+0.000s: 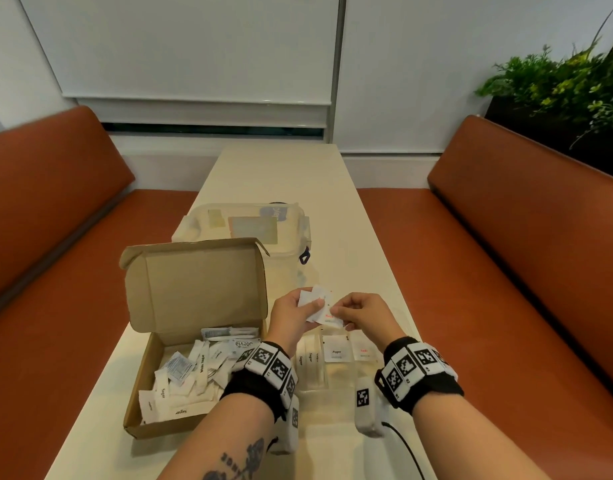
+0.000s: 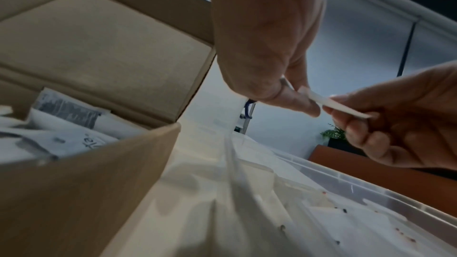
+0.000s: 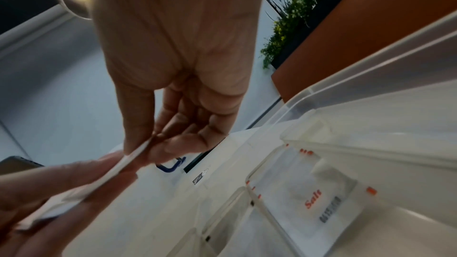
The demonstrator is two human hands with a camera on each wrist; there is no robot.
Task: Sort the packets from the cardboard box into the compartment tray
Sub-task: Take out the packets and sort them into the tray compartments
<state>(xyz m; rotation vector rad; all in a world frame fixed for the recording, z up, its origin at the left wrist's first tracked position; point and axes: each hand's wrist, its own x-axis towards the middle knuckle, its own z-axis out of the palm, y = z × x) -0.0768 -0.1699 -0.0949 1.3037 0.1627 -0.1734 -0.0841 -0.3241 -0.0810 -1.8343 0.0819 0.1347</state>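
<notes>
Your long pale table (image 1: 281, 174) runs between two orange benches (image 1: 48, 209). On it, at your left, the cardboard box (image 1: 194, 282) stands with its lid up, holding a heap of packets (image 1: 190, 372). Just right of it lies the clear compartment tray (image 1: 336, 372), with sugar sticks, a pepper packet and a salt packet (image 3: 314, 194) in separate compartments. Above the tray, your left hand (image 1: 291, 317) pinches a small fan of white packets (image 1: 315, 301), while your right hand (image 1: 364, 313) pinches the salt packet (image 1: 329, 318) at the fan's near edge.
</notes>
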